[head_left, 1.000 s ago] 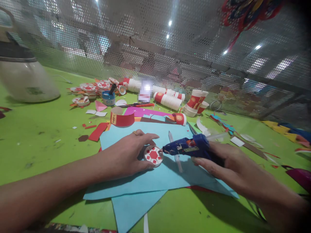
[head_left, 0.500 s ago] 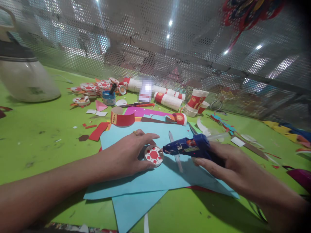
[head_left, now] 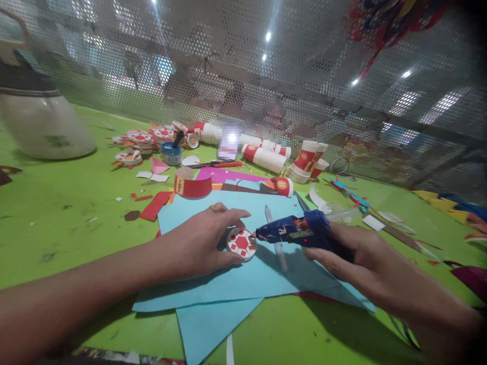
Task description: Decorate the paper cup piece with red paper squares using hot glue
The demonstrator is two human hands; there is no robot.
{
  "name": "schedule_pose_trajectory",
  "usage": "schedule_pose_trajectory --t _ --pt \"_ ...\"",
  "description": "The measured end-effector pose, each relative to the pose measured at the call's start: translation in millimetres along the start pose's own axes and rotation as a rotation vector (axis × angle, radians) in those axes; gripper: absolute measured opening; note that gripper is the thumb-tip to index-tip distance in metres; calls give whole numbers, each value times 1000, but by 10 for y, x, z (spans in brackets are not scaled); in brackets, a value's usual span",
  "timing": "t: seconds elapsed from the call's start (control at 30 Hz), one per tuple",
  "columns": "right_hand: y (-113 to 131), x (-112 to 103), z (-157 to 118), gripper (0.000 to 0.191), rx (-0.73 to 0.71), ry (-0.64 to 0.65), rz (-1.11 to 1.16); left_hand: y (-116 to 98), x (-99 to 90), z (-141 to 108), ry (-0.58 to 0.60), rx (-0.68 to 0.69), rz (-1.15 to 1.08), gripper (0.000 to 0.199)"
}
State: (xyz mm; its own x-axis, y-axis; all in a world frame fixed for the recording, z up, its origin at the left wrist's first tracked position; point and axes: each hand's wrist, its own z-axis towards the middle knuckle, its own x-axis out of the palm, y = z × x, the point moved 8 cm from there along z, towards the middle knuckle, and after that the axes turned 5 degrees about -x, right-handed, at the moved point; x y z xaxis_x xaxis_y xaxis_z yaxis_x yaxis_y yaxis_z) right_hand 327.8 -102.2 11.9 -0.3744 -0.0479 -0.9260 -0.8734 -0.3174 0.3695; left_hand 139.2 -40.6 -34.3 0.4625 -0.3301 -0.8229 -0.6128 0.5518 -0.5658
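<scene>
A small round white disc with red patches (head_left: pixel 241 244) lies on sheets of light blue paper (head_left: pixel 213 290). Thumb and fingers of my left hand (head_left: pixel 213 235) curl around its left side and hold it. In my right hand (head_left: pixel 365 261) is a blue hot glue gun (head_left: pixel 292 229), its nozzle at the disc's right edge. Whether glue is coming out is too small to tell. Under the glue gun lies a thin pale stick (head_left: pixel 275 238), which looks like a pen or glue stick.
Behind the paper are a red paper ring (head_left: pixel 193 186), a blue jar (head_left: pixel 171 153), scissors (head_left: pixel 220 164) and stacked paper cups (head_left: pixel 265 158). Finished-looking red-and-white discs (head_left: pixel 140 139) sit back left, near a large pale kettle (head_left: pixel 43 121). Paper scraps (head_left: pixel 155 205) litter the green table (head_left: pixel 76 238).
Hardly anything differs. The whole view has shifted very slightly; both hands, the disc and the glue gun keep their places relative to each other.
</scene>
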Motion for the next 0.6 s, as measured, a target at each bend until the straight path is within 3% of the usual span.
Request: schedule_pose_trajectory --t 0.4,0.6 --pt "-25 19 -10 32 -21 8 -3 0 8 3 -3 5 -1 69" --pt "70 -31 -2 26 -102 -37 -31 6 8 9 -14 22 -5 70"
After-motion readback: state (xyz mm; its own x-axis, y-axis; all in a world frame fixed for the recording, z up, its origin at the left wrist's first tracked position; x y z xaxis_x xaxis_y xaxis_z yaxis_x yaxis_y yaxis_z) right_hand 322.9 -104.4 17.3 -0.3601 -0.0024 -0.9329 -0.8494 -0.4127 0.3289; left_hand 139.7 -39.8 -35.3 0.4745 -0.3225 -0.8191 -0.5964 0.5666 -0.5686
